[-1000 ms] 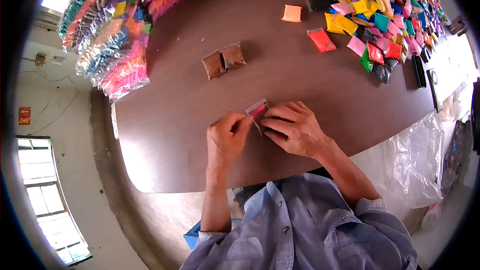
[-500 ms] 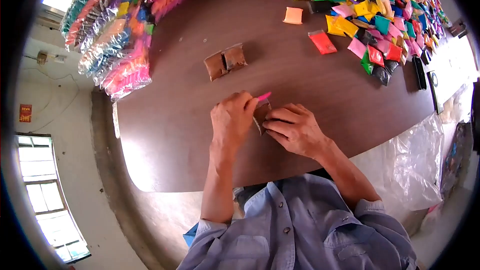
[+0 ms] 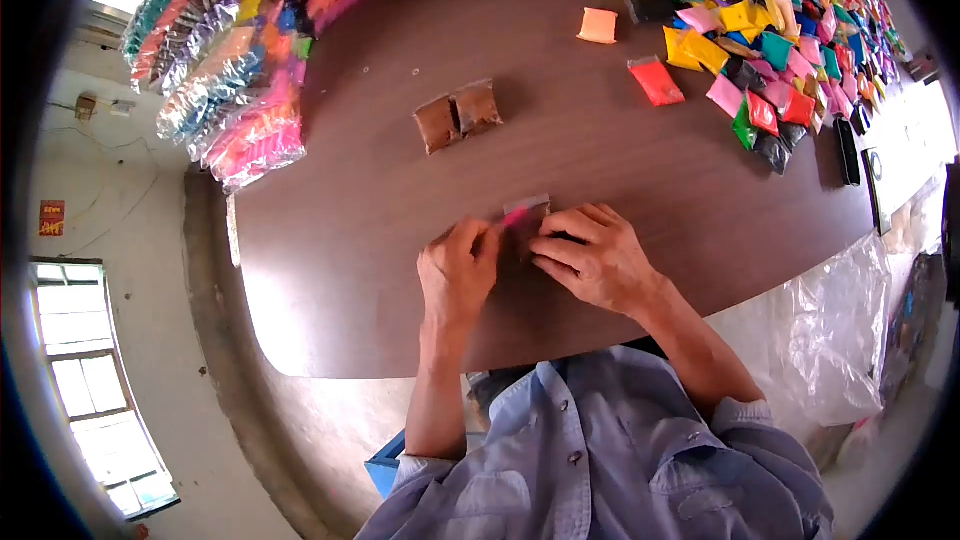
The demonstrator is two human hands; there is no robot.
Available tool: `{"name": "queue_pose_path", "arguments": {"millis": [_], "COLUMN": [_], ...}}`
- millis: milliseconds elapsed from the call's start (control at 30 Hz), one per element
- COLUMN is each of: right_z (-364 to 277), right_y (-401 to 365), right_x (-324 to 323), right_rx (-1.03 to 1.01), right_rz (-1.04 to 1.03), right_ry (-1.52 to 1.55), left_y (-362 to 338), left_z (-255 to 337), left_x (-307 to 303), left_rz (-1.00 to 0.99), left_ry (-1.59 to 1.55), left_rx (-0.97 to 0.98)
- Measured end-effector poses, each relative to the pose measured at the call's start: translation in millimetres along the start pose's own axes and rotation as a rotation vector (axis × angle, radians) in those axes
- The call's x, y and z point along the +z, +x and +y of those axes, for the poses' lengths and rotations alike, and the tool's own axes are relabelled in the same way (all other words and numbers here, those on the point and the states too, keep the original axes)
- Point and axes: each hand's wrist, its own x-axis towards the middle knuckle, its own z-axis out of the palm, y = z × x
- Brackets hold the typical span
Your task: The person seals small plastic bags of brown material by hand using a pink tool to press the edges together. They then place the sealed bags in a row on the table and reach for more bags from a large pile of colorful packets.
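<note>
Between my hands is a small clear packet [image 3: 537,208] with brown filling, its upper edge showing above the fingers. My right hand [image 3: 598,258] is closed, thumb and fingers pinching the packet's right side. My left hand [image 3: 458,268] is closed on a thin bright pink stick-like tool [image 3: 514,216], whose tip lies at the packet's top part. Most of the tool and the packet's lower part are hidden by the fingers. Farther up the table lie two brown packets side by side, a left one [image 3: 437,126] and a right one [image 3: 477,107].
A big heap of colourful packets [image 3: 740,15] covers the back right of the brown table [image 3: 350,270]. Bundled packets in clear wrap [image 3: 235,90] stand at the back left. A red packet [image 3: 656,82] and a peach packet [image 3: 598,26] lie apart. Clear plastic sheeting [image 3: 830,330] hangs at the right.
My left hand has come down and slightly left, and the pink tool has moved down with it onto the packet's top part. My right hand keeps its pinch, nearly still.
</note>
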Motion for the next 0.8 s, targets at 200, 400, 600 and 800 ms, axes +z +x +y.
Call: {"name": "queue_pose_path", "arguments": {"millis": [200,400,600,800], "right_z": [-2.1,-2.1,-2.4,-9.7], "right_y": [-1.2,2.9,5.5,9.8], "right_x": [-2.1,0.6,4.0,-2.5], "right_rx": [0.043,0.058,0.067,0.152], "right_rz": [0.024,0.037,0.081,0.074], "right_ry": [0.013,-0.006,-0.002,0.009], "left_y": [2.0,-23.5,-6.2,-27.0], "left_z": [16.1,20.1,1.3,29.6], "left_x": [-13.8,-1.2,-3.4,-5.5], "left_rz": [0.03,0.009,0.077,0.05], "left_ry": [-0.146,-0.166,-0.005,-0.186], "left_rx": [-0.142,-0.099,-0.051,-0.161]}}
